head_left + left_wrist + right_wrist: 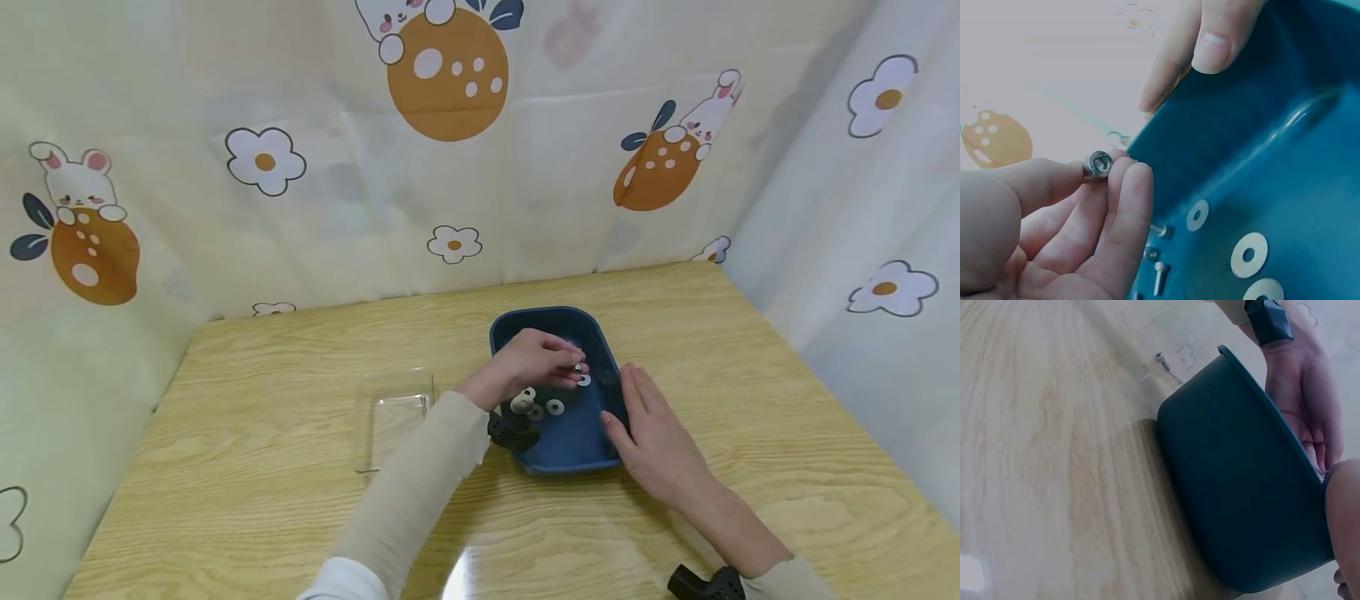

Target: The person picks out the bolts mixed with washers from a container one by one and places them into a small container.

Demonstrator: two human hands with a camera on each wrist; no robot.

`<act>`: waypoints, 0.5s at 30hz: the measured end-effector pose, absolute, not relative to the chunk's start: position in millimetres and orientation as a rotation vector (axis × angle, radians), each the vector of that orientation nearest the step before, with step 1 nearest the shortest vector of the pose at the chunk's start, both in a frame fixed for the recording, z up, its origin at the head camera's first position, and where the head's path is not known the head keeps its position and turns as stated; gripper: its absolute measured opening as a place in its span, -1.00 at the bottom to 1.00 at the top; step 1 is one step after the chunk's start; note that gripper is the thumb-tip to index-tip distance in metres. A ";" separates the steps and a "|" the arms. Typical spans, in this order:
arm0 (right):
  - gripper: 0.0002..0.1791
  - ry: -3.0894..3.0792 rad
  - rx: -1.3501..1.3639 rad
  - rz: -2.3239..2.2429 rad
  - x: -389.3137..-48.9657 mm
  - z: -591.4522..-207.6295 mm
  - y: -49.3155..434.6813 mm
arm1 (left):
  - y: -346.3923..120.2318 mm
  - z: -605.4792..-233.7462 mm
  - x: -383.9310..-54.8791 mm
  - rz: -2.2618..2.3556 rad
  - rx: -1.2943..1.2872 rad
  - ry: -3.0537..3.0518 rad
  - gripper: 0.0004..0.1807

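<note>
A silver socket-head screw (1099,164), its round metal head showing a hex recess, its shank hidden, is over the inside of the blue bin (573,446). The left grip (534,360) is narrowed to a pinch on it, thumb against fingers; the right grip (660,442) clasps the bin's right wall, thumb inside. Picking out a screw seems the step in hand; the next move likely calls for a firm pinch above the rim. Washers (555,407) and other screws (1159,278) lie in the bin; left of it, a clear plastic tray (363,421) sits on the desk (247,467).
</note>
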State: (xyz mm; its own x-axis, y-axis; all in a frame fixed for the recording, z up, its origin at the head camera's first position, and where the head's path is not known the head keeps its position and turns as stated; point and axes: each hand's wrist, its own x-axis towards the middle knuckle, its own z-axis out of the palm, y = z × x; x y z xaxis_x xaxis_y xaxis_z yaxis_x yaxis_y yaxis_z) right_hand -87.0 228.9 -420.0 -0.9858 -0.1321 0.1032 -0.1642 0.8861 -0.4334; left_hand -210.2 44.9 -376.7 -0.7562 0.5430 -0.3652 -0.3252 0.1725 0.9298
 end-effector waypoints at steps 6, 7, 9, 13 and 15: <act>-0.15 -2.953 0.274 0.589 -87.6 -413.4 226.4 | 32.2 -369.8 -208.6 1.678 0.231 1.766 -0.69; -0.15 -2.947 0.284 0.573 -88.0 -412.3 224.8 | 29.4 -368.9 -208.3 1.678 0.236 1.768 -0.69; -0.15 -2.936 0.308 0.557 -88.8 -409.3 220.4 | 23.3 -367.0 -207.6 1.675 0.253 1.773 -0.68; -0.14 -2.934 0.351 0.544 -89.4 -399.9 208.6 | 9.0 -364.0 -207.3 1.676 0.274 1.797 -0.70; -0.14 -2.935 0.370 0.540 -89.0 -395.6 202.2 | 1.6 -363.0 -207.5 1.681 0.270 1.811 -0.71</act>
